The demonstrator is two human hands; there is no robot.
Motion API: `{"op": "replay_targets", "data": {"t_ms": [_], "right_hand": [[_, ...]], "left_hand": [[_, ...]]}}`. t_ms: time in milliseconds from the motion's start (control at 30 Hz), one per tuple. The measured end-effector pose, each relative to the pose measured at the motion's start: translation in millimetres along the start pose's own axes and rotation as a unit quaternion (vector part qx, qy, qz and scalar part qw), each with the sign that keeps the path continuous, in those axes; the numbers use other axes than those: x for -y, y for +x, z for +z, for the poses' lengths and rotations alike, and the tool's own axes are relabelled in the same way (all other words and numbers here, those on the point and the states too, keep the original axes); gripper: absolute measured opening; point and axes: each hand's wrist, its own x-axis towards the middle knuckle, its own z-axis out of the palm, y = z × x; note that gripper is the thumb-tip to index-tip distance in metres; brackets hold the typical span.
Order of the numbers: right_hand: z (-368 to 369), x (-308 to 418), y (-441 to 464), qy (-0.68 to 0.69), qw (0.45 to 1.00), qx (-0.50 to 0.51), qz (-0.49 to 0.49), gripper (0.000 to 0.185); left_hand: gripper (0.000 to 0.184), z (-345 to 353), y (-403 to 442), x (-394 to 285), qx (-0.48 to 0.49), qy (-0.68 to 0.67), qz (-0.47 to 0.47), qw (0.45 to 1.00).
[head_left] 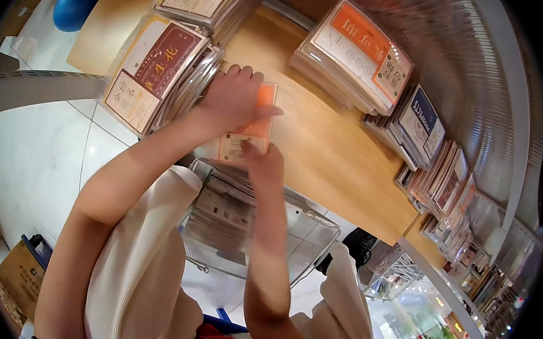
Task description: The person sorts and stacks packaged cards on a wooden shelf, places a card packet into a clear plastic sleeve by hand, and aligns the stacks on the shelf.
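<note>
Between your two hands sits the orange pack (255,129), at the near edge of the wooden surface (329,158), just beside the maroon-labelled stacks (161,58) and above the wire basket (302,228). Its long axis runs roughly away from your body, across that near edge. Your left hand (235,98) is over the pack's far left part, palm down, fingers bent together and thumb held out across the orange cover; your right hand (265,166) is at the near right corner, thumb on the pale label. Both are equally close, the left forearm slanting in, the right one coming straight up. You may have it pinched on the right (the fingers underneath are hidden), but I cannot tell how firmly either hand grips
</note>
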Motion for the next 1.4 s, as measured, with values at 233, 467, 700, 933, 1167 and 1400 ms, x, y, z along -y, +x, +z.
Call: {"op": "replay_targets", "data": {"t_ms": [233,467,700,933,1167,1400], "right_hand": [[-106,44,27,-0.097,0.982,-0.135,-0.092,0.037],[-139,23,57,-0.257,0.921,-0.189,-0.222,0.038],[-54,6,23,-0.177,0.89,-0.26,-0.329,0.021],[20,116,67,0.224,0.949,0.091,-0.203,0.055],[57,165,120,0.372,0.912,0.159,-0.062,0.073],[75,152,143,0.425,0.88,0.198,-0.073,0.041]], "left_hand": [[0.054,7,-16,-19,-0.001,-0.226,-0.03,0.974],[0.059,-7,-33,-36,0.117,-0.212,0.0,0.97],[0.04,-105,-17,-8,-0.313,-0.115,0.148,0.931],[0.035,-164,37,81,-0.333,-0.094,-0.02,0.938],[0.046,-157,69,116,-0.092,-0.271,-0.066,0.956],[0.059,-152,77,133,0.054,-0.444,-0.082,0.89]]}}
